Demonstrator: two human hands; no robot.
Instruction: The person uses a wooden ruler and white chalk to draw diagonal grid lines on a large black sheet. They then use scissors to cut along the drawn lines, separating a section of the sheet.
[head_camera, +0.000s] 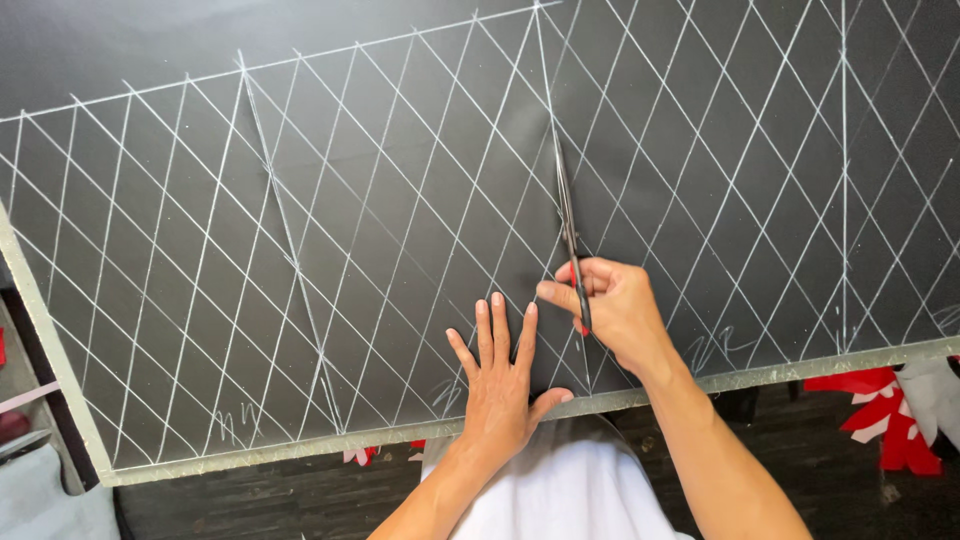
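A large black sheet (380, 200) covered with a white chalk lattice of diamonds lies flat on a board. My right hand (615, 310) grips red-handled scissors (570, 225), whose blades point away from me along a chalk line, partway into the sheet from its near edge. My left hand (500, 385) rests flat on the sheet just left of the cut, fingers spread, holding the material down.
The board's pale near edge (300, 450) runs across the bottom and its left edge slants down the left side. Red and white cloth pieces (885, 410) lie on the dark floor at the lower right, with more scraps below the board near the middle.
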